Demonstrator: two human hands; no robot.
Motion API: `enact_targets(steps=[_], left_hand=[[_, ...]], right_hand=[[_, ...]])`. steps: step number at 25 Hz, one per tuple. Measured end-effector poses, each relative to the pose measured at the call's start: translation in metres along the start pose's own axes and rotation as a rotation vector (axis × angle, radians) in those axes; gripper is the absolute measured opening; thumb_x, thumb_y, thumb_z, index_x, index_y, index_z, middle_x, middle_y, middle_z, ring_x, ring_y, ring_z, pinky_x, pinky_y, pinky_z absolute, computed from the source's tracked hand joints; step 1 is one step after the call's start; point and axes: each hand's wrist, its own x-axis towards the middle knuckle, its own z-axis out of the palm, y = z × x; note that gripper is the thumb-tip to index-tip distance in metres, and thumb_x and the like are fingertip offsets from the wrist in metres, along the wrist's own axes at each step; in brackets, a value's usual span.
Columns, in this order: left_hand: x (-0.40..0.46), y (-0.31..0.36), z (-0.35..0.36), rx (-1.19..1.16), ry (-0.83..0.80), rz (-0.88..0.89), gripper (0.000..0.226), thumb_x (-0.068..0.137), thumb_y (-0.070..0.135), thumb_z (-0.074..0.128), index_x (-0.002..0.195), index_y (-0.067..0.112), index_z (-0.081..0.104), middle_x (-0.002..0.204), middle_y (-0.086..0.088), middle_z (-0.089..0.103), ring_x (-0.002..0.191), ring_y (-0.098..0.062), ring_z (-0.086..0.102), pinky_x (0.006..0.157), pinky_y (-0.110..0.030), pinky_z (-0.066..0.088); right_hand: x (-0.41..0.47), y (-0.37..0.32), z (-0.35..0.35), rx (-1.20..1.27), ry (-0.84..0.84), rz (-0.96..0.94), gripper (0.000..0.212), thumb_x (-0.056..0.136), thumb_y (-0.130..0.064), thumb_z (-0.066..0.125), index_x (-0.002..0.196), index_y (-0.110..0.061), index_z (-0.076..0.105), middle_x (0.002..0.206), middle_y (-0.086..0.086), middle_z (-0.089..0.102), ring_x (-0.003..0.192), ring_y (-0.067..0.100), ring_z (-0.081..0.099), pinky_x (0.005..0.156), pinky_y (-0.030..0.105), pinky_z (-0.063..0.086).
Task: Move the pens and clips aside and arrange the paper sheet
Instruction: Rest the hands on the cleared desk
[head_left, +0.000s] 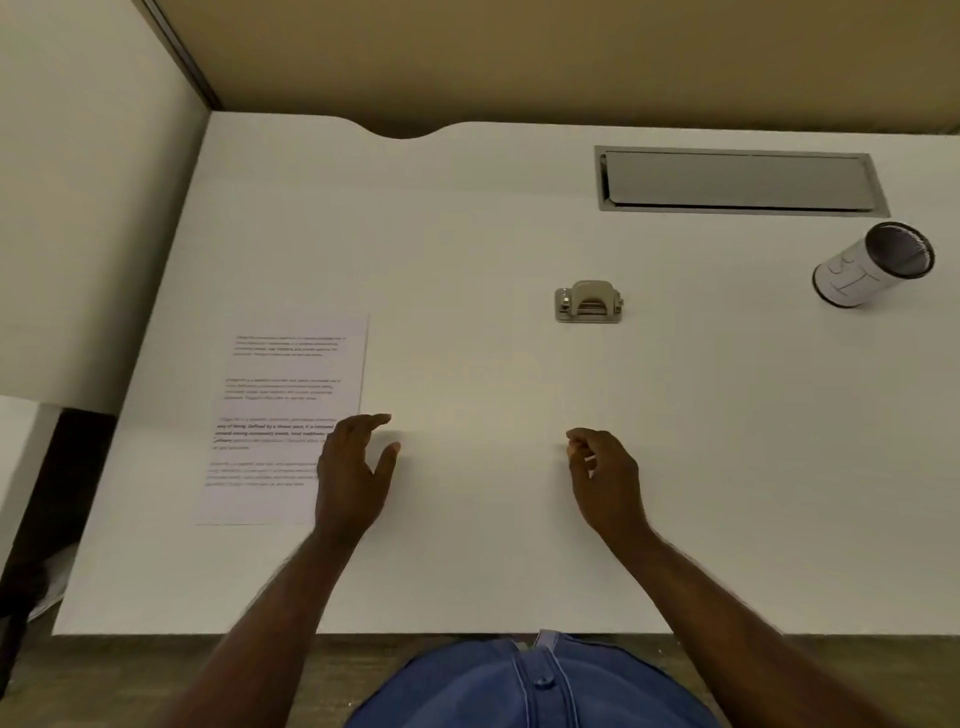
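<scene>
one paper sheet (corner under left hand)

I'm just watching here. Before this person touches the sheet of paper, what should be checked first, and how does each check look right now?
1. Left hand free: ok, fingers relaxed, holding nothing.
2. Right hand free: ok, fingers loosely curled, nothing visible in them.
3. Paper within reach: ok, the left hand overlaps its right edge.
4. Paper flat on the desk: ok, no curl or fold shows.
5. Nothing lying on the paper: ok, the metal clip and the cup sit well apart from it.
6. Pens moved aside: cannot tell, no pens are visible.
</scene>
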Motion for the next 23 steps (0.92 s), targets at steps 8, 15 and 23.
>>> enact_targets(steps=[8,15,23], left_hand=[[-0.049,0.073,0.087,0.21,-0.379,0.034,0.074,0.086,0.048,0.06,0.147,0.022,0.03,0.154,-0.01,0.028,0.143,-0.031,0.022,0.111,-0.049,0.026],[-0.051,0.11,0.143,0.397,-0.516,0.035,0.09,0.08,0.079,0.019,0.138,0.036,-0.034,0.15,0.002,-0.039,0.138,-0.023,-0.036,0.11,-0.05,-0.018],[-0.064,0.114,0.148,0.362,-0.468,-0.001,0.085,0.087,0.07,0.025,0.144,0.028,-0.023,0.153,0.005,-0.029,0.141,-0.017,-0.027,0.115,-0.046,-0.008]], right_hand=[[-0.011,0.104,-0.068,-0.432,-0.064,-0.001,0.06,0.096,-0.033,0.043,0.146,-0.006,0.022,0.157,0.012,0.019,0.146,0.03,0.015,0.117,0.039,0.011],[-0.005,0.108,-0.044,-0.719,-0.305,-0.14,0.091,0.084,-0.073,0.008,0.147,-0.012,-0.016,0.157,0.006,-0.019,0.145,0.026,-0.017,0.116,0.053,-0.009],[0.05,0.079,-0.044,-0.321,-0.281,-0.217,0.055,0.099,-0.017,0.033,0.147,-0.001,0.011,0.158,0.016,0.012,0.147,0.025,0.008,0.117,0.029,0.004]])
